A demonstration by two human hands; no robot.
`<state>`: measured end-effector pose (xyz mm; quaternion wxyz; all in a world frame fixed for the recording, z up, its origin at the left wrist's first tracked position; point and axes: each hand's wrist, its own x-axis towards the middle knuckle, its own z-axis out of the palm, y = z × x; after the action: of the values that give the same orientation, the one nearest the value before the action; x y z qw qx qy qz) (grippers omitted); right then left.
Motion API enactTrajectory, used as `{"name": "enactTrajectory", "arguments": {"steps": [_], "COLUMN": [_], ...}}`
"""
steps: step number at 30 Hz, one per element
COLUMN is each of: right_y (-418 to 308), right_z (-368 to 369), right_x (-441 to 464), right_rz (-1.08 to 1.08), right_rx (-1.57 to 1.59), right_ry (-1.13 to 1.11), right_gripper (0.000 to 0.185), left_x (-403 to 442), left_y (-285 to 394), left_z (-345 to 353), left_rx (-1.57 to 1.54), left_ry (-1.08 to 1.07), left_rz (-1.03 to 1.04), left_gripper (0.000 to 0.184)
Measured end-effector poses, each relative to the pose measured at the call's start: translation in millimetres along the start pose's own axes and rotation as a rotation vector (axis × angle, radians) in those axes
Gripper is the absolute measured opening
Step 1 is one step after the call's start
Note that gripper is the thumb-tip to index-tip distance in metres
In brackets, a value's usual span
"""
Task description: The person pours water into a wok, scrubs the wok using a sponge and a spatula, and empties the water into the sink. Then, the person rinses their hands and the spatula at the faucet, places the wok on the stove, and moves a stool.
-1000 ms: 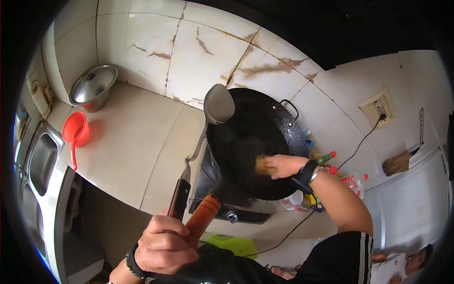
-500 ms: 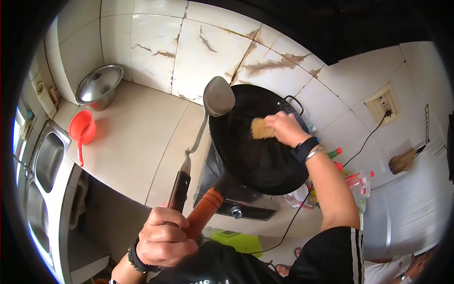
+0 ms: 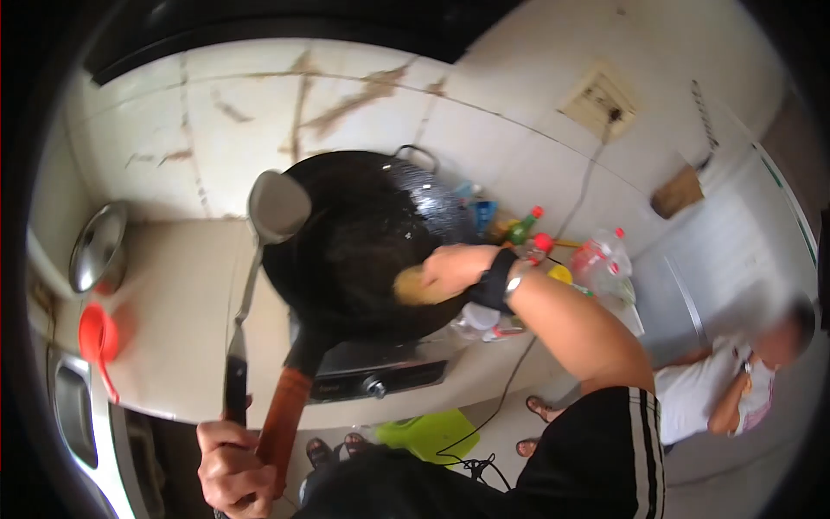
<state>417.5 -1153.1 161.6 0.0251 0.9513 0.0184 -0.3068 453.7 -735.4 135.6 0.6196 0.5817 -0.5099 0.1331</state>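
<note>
Holding a tan scrubber (image 3: 413, 287) inside a black wok (image 3: 354, 242), over a stove (image 3: 380, 372).

With the right hand (image 3: 456, 270), pinching the scrubber narrowly at the near right part of the wok's interior; too blurred to tell exactly how each finger sits. With the left hand (image 3: 232, 471), gripping the wok's wooden handle (image 3: 284, 415) and the dark handle of a turner (image 3: 278, 208) together, fingers wrapped round, with the turner's broad head raised at the wok's left rim. To the left, on the counter (image 3: 186, 294), a red dipper (image 3: 98, 333), with a lidded metal bowl (image 3: 99, 246) farther back; to the right, bottles (image 3: 596, 259) near the wall.
</note>
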Motion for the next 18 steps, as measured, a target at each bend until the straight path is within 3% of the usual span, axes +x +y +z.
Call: {"name": "enactTrajectory", "arguments": {"steps": [3, 6, 10, 16, 18], "right_y": [-30.6, -47.9, -46.7, -39.5, -24.4], "right_z": [-11.4, -18.7, -19.6, -32.9, -24.4], "right_x": [10.7, 38.3, 83.7, 95.4, 102.6], "right_rz": [-0.218, -0.275, -0.342, -0.068, -0.010], "right_rx": [0.105, 0.119, 0.018, -0.191, -0.259], "right_ry": [-0.038, -0.109, -0.018, 0.033, 0.152], "right_gripper": [0.031, 0.045, 0.040, 0.038, 0.035], "left_x": [4.1, 3.1, 1.6, 3.0, 2.2], "left_y": [-1.1, -2.4, -7.1, -4.8, -5.7], "left_z": [1.4, 2.6, -2.4, -1.9, -1.6], "left_rx": [-0.011, -0.024, -0.022, -0.121, -0.121], "left_ry": [-0.036, -0.022, -0.032, -0.030, -0.028], "left_rz": [0.041, 0.027, 0.106, 0.023, 0.026], "left_gripper": [0.014, 0.015, 0.014, 0.013, 0.016]}}
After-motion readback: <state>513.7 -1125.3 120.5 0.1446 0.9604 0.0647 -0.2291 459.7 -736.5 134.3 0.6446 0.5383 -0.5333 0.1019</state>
